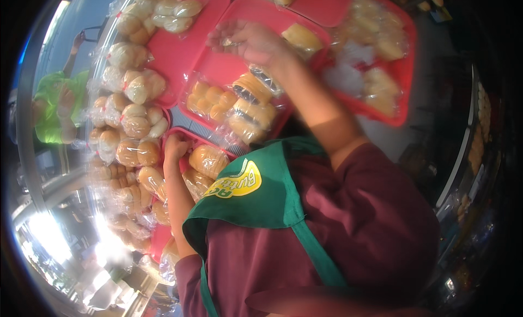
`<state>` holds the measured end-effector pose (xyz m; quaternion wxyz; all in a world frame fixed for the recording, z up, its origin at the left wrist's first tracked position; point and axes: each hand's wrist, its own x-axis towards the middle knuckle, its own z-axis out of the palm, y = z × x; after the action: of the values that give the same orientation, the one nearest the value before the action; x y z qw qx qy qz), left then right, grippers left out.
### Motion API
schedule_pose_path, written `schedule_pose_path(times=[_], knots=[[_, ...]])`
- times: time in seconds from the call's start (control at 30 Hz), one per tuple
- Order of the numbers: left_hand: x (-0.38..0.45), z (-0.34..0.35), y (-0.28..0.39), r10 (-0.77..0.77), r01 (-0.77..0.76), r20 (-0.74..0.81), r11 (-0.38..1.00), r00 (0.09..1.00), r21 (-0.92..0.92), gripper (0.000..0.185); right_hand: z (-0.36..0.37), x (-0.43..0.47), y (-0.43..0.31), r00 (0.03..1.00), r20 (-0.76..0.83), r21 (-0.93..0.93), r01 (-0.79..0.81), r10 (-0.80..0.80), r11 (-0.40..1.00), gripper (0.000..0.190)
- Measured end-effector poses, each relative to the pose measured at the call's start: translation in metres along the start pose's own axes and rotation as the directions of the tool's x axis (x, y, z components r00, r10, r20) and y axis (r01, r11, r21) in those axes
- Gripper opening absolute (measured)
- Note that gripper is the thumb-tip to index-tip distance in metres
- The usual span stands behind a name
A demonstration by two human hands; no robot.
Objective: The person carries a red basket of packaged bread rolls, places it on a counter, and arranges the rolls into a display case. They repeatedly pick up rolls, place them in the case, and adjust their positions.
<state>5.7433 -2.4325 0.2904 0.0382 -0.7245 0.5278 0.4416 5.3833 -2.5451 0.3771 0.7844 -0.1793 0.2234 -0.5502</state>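
Note:
My left hand point(178, 146) is at the corner of a red plastic tray point(186, 131), beside plastic-wrapped bread point(208, 160); its fingers curl inward, and their grip is unclear. Over another red tray point(245, 14), my right hand point(249, 41) is raised, blurred, with its fingers partly curled around a small shiny object point(229, 42). Below that hand lie bagged rolls with a dark filling point(251, 88), a pack of small golden buns point(210, 99) and more filled rolls point(251, 120). A wrapped yellowish bread point(302, 37) sits right of the hand.
Bagged buns point(139, 86) are piled along a curved clear panel point(96, 125) at the left. Beyond it stands a person in a bright green top point(55, 108). A red tray point(402, 92) at the right holds bagged bread point(382, 88). Ridged grey surface point(192, 125) shows between trays.

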Motion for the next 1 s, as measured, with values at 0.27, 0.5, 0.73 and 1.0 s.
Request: schedule_pose_path(times=[0.27, 0.5, 0.73, 1.0], knots=[[-0.004, -0.003, 0.004, -0.007, 0.007, 0.014, 0.999, 1.000, -0.031, 0.017, -0.174, -0.084, -0.121, 0.603, -0.569, -0.659, 0.073, -0.559, 0.749, 0.020], [-0.007, -0.006, 0.014, -0.083, 0.086, 0.046, 0.995, 0.995, -0.054, 0.017, -0.347, -0.157, -0.045, 0.689, -0.642, -0.578, -0.724, -0.337, -0.378, 0.042], [-0.005, -0.004, 0.006, -0.046, 0.046, 0.012, 0.998, 0.999, -0.033, 0.016, -0.347, -0.154, -0.123, 0.688, -0.529, -0.754, -0.650, -0.497, -0.096, 0.036], [-0.005, -0.006, 0.008, -0.031, 0.033, 0.028, 0.995, 0.999, -0.094, 0.014, -0.234, -0.173, -0.235, 0.678, -0.195, -0.785, -0.542, -0.709, -0.302, 0.028]])
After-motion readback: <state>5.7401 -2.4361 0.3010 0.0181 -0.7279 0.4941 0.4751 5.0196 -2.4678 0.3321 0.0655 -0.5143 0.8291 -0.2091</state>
